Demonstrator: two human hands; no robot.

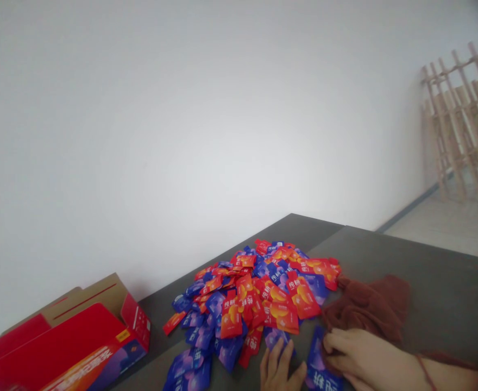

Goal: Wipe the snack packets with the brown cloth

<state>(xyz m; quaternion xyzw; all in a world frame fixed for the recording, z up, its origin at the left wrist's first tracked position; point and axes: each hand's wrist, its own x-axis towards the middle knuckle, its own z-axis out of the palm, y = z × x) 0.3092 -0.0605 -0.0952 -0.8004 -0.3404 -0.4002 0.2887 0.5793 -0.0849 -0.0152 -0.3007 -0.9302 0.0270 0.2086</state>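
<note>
My right hand (365,361) is half closed over a blue sachet (318,361), can't tell if it's actually pinching, right by a brown cloth (363,307). Left hand (280,369) is open, just beside another blue sachet (275,338), at the edge of a red-and-blue sachet pile (251,298) on the dark table (438,277).

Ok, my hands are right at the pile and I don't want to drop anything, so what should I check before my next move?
Right hand secure on the blue sachet: cannot tell, its grip on the edge is unclear.
Left hand free: ok, nothing visibly gripped.
Brown cloth apart from the sachet pile: not ok, it touches the pile's right edge.
Cardboard box open: ok, flaps up.
All sachets on the table: cannot tell, the nearest run out of view.
</note>
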